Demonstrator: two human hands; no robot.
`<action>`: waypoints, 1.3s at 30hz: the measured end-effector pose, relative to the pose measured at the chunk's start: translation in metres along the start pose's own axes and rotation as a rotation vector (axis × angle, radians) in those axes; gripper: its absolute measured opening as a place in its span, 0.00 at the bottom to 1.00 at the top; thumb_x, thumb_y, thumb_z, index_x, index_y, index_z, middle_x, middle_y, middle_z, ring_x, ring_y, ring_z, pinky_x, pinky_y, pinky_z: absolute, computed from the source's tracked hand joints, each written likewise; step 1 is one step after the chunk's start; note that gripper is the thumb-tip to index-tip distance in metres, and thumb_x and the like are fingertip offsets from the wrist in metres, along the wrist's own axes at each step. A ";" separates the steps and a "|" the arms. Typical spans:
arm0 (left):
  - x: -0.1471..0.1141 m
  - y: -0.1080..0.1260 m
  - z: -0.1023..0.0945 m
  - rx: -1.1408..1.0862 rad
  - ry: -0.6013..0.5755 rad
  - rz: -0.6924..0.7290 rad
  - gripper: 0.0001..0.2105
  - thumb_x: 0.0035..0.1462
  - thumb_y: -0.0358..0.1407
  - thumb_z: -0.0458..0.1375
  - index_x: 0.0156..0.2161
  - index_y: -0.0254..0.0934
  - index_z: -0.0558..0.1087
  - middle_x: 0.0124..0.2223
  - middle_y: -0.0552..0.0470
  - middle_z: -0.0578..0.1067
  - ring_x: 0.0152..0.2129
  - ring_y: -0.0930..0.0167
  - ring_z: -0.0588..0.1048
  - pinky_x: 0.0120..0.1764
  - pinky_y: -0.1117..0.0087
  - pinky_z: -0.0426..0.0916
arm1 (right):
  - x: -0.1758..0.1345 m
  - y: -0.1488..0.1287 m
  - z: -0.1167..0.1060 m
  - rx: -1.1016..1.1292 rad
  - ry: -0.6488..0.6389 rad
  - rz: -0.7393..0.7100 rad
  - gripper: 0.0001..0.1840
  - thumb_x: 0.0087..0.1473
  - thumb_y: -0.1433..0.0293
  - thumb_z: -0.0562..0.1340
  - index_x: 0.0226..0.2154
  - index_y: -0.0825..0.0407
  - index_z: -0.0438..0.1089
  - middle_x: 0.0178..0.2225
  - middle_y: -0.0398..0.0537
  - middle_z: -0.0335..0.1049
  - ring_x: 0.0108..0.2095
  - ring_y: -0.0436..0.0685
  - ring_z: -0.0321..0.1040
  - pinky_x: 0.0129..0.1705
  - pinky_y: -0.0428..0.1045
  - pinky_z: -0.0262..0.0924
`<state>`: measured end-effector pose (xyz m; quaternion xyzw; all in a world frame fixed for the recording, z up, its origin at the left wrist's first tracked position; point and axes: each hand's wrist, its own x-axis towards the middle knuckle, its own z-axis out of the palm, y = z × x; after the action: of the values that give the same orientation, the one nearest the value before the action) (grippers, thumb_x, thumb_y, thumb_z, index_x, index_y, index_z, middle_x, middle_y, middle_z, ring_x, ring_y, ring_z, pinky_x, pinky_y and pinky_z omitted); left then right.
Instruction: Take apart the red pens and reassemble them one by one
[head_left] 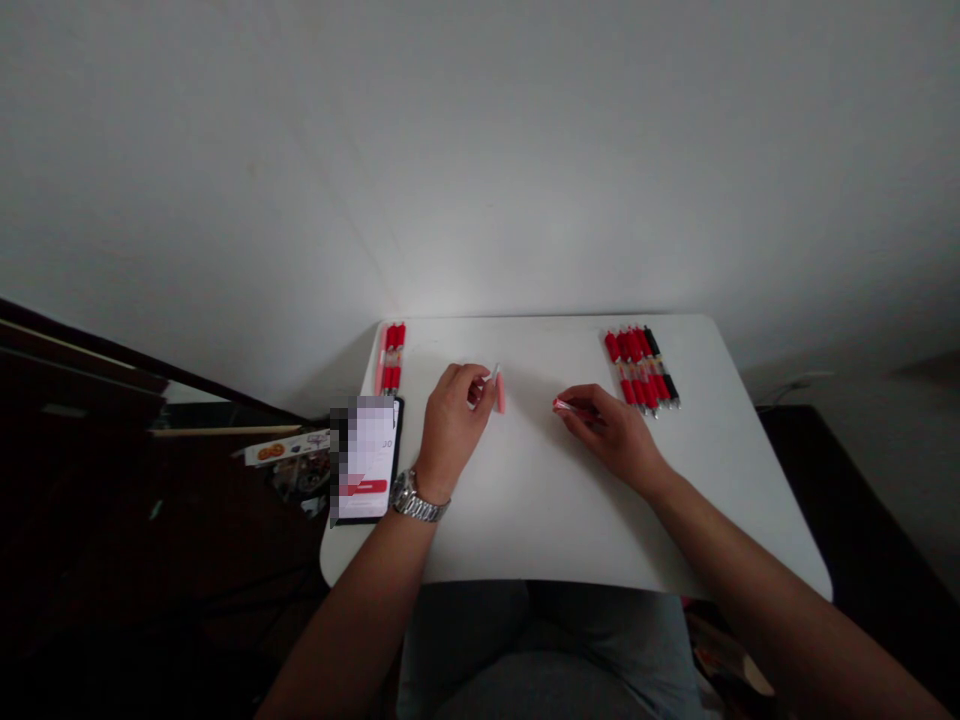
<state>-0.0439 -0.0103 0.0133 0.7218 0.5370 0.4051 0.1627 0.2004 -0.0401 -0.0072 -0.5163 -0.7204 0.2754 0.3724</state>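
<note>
My left hand (459, 408), with a metal watch (417, 497) on its wrist, is closed in a pinch over the middle of the table. Between its thumb and forefinger stands a slim pink and whitish piece (501, 392), whose exact kind I cannot make out. To the right, my right hand (607, 432) is closed round a slim red pen (560, 405). Only the pen's red end and part of its shaft show; the fingers cover the rest. The two hands are apart.
Several red pens (630, 370) and a black pen (660, 365) lie side by side at the back right of the white table (517, 540). Red pens (393, 360) and a pink strip (380, 358) lie back left, above a phone (367, 460). A wall (525, 180) stands behind.
</note>
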 end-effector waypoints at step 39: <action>-0.009 0.017 0.012 -0.102 -0.269 0.278 0.04 0.68 0.34 0.57 0.45 0.40 0.72 0.42 0.51 0.75 0.42 0.69 0.75 0.53 0.60 0.72 | 0.002 -0.005 -0.001 -0.050 -0.067 -0.111 0.09 0.64 0.62 0.61 0.45 0.48 0.71 0.38 0.49 0.77 0.34 0.56 0.75 0.35 0.50 0.71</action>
<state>-0.0251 -0.0219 0.0138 0.8273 0.3844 0.3504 0.2121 0.1976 -0.0400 -0.0022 -0.4751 -0.7666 0.2534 0.3499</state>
